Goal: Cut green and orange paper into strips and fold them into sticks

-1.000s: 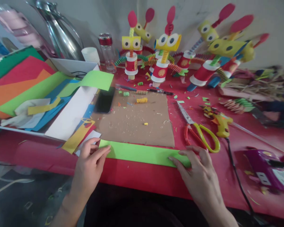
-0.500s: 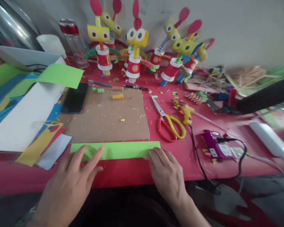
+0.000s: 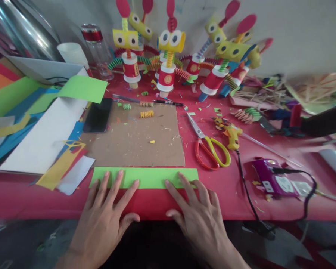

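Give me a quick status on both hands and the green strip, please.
Left hand and right hand flat, fingers spread, fingertips pressing the green paper strip. Strip lies flat along cardboard sheet. Scissors lie just right, apart.

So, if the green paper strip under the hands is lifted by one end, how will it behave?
The green paper strip is long, thin and flat, so it would probably droop. It looks very light, and may slide easily on the red table. The left hand and right hand press it with spread fingers.

No readable text; round gold emblems on red paper cups (image 3: 165,79) too blurred to make out
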Demonstrator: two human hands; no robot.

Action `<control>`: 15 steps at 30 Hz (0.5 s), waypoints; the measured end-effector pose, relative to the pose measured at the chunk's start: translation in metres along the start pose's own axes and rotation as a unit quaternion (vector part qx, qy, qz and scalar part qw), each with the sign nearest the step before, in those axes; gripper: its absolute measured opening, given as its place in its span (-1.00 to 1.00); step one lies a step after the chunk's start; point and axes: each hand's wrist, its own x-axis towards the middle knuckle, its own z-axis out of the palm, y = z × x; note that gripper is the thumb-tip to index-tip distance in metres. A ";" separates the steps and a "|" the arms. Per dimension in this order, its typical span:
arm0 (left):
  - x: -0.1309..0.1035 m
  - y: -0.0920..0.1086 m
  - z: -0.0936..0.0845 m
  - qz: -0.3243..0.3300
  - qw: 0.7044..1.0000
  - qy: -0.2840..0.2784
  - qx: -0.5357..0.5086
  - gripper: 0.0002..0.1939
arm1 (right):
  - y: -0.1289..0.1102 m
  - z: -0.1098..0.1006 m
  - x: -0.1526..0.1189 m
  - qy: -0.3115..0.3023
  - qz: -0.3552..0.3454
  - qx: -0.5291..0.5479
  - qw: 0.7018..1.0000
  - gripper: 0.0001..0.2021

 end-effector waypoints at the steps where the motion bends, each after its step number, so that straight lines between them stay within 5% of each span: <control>1: -0.002 -0.001 0.000 0.000 1.000 0.000 0.000 -0.30 | 0.005 0.001 -0.003 0.002 -0.006 0.005 1.000 -0.36; 7: -0.008 -0.011 0.000 -0.009 1.000 0.020 -0.012 -0.35 | 0.031 0.003 -0.016 0.055 0.029 0.007 0.998 -0.51; 11: 0.006 -0.008 -0.009 -0.022 0.997 0.069 -0.020 -0.56 | 0.043 -0.006 0.006 0.089 0.075 0.035 0.993 -0.75; 15: 0.034 -0.004 -0.024 -0.050 0.998 0.040 -0.020 -0.80 | 0.051 -0.014 0.037 0.024 0.049 0.104 0.993 -0.63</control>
